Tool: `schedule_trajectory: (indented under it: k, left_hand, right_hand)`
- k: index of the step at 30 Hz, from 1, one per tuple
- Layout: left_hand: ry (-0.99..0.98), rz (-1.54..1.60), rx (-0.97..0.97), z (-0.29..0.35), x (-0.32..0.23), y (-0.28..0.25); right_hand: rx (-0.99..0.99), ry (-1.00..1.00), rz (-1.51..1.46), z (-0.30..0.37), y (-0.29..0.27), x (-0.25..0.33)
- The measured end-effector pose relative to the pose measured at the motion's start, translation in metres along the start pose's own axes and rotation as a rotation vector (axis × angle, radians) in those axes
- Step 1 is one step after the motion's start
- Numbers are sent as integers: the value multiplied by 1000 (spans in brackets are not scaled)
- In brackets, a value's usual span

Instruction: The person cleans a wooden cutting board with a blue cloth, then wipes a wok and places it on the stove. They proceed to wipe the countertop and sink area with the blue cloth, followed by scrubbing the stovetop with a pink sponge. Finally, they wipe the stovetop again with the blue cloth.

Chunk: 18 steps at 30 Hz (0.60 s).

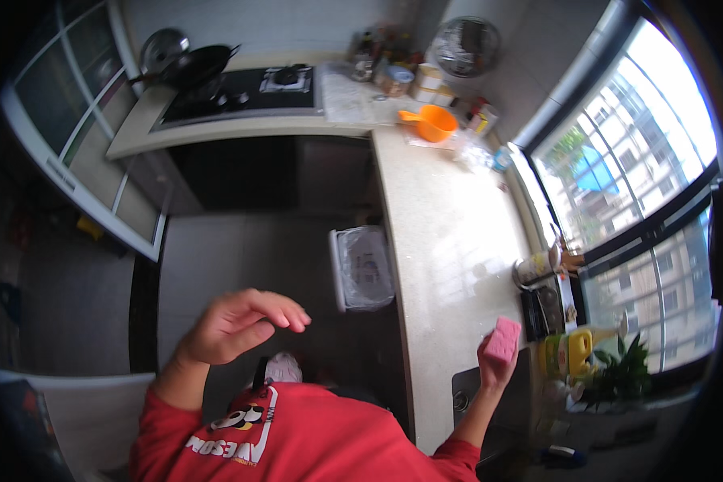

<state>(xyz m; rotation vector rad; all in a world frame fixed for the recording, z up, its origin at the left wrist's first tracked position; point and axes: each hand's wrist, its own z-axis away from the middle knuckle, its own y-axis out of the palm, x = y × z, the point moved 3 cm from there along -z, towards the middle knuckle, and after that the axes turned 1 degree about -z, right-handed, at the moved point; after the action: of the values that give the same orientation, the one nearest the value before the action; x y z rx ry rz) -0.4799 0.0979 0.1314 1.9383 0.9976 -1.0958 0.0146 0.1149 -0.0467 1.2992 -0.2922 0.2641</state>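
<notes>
**Hand Positions at the Countertop: Right Hand Loaded, Left Hand Free**

Right hand (498, 374): raised at the person's right, over the front end of the pale, glossy stone countertop (446, 241); its fingers are closed round a pink, block-shaped sponge (504, 340), which projects beyond the grip at the top; part of the grip is hidden by the sponge, so I cannot tell how each finger is placed.

Sponge location: in the right hand, near the edge of the dark, rectangular sink basin (463, 387); whether it touches the countertop cannot be told from where I stand.

Left hand (237, 325): held out ahead of the person's red, long-sleeved top (321, 434), above the dark grey floor (241, 249); its fingers are partly open and gently curved, lying close together, with the thumb apart below them; it grips nothing and touches nothing.

Surroundings: a white-rimmed waste bin with a clear plastic liner (338, 273) stands beside the countertop's left edge, ahead of the left hand; a yellow plastic bottle with a handle (578, 353) stands to the right of the sponge, next to a leafy green plant (627, 369); an orange plastic dipper (436, 124) rests at the far end of the countertop; a black wok (201, 67) sits on the black glass hob (253, 95), well apart from both hands.
</notes>
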Motion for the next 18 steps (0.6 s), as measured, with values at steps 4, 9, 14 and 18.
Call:
schedule_trajectory:
  k: [4, 9, 14, 18]
  left_hand:
    - [393, 549, 174, -50, -94, 17]
    - [447, 533, 268, -50, -148, -41]
    - [428, 496, 254, -51, -184, -149]
    - [390, 466, 220, -59, -207, -227]
  right_hand:
    - [123, 330, -149, -94, 93, -97]
    - [167, 574, -25, -171, 179, -248]
    - [192, 724, 52, -235, 235, -371]
    - [153, 748, 80, -275, 284, -443]
